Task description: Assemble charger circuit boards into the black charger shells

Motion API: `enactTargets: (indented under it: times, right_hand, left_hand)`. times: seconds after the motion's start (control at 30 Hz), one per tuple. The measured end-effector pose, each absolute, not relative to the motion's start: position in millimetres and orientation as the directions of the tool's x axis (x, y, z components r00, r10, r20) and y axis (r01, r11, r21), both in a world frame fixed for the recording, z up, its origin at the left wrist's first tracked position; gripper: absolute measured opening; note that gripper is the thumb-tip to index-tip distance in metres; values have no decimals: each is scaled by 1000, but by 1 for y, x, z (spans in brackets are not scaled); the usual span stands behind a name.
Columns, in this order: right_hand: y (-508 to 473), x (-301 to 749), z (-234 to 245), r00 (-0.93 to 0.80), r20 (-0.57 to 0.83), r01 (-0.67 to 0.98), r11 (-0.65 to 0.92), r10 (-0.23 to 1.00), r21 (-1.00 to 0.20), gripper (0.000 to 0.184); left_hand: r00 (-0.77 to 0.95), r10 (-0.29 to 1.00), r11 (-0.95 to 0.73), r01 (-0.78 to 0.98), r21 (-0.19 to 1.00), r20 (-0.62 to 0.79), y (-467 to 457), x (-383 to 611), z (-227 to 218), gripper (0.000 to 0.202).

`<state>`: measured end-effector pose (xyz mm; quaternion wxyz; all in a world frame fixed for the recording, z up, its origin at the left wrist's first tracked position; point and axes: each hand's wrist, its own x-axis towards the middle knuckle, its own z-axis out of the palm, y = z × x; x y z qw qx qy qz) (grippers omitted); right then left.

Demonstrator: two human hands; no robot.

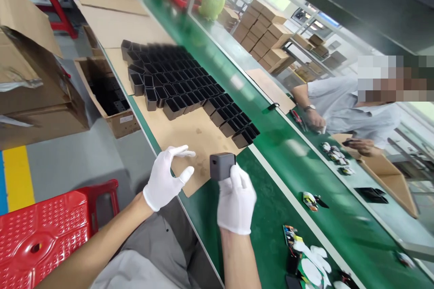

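Note:
Both my hands wear white gloves. My right hand [236, 201] grips a small black plastic case [221, 166], raised over the near edge of the green bench, with a small hole showing in one face. Left of it, my left hand [168, 176] is empty, thumb and fingers spread apart above the cardboard sheet [193, 140]. Beyond both hands, many black open-topped cases [174, 108] stand in tight rows on that cardboard.
Circuit boards with white pads [310, 268] lie at the lower right. Past the green belt [271, 167], a co-worker [346, 99] handles a dark part. A carton of black parts [122, 124] and a red stool [44, 235] stand on the floor to the left.

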<state>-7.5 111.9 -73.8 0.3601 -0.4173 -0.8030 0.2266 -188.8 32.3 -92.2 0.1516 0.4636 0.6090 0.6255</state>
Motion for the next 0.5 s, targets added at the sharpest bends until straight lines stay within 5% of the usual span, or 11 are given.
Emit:
enactTargets:
  times: [0.1,0.2,0.33,0.5]
  right_hand:
    - [121,-22,-76,-261,521,596,560,813,-576,35]
    - [122,-34,-76,-313,574,628,619,756,-472,23]
    - [117,-43,-72,-331,636,653,656,698,-380,22]
    - [113,-50,-70,-303,713,672,673,632,-311,15]
  left_hand:
    - [-565,704,-169,455,874,430,41,-193,-98,33]
    - [-564,696,-107,531,840,445,44,-194,-104,33]
    - [-462,798,13,655,755,386,47,-192,-101,31]
    - [-269,912,-39,697,716,311,65,-189,-85,48]
